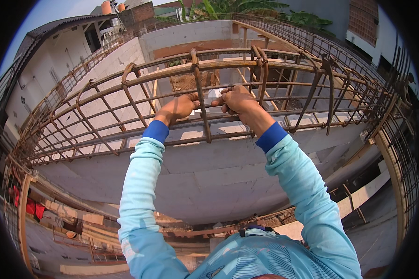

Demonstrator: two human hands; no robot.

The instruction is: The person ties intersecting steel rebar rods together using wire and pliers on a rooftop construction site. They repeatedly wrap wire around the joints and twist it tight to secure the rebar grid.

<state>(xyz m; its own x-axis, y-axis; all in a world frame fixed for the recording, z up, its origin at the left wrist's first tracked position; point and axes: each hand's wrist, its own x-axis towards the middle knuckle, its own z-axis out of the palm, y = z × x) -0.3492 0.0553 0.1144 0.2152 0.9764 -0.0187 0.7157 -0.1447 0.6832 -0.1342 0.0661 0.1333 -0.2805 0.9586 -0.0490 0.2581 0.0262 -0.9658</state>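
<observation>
A rusty rebar cage (227, 64) of long bars and bent stirrups runs across the top of a light block wall (209, 174). My left hand (181, 106) reaches into the cage, its fingers curled beside an upright stirrup (201, 101). On the other side of that stirrup is my right hand (239, 99), with bent fingers pointing toward it. Whatever the fingertips may pinch is too small to make out. Thin dark tie wires (248, 132) dangle below my right wrist. A pair of end-cutting pincers (329, 87) hangs over the cage's top bars, handles down, to the right.
More rebar cages (310, 38) run along the adjoining walls. Upright timber boards (392, 174) stand at right. Far below lie wooden planks (104, 233) and a person in red (35, 207) at lower left. Beyond the wall is an excavated earth area (199, 82).
</observation>
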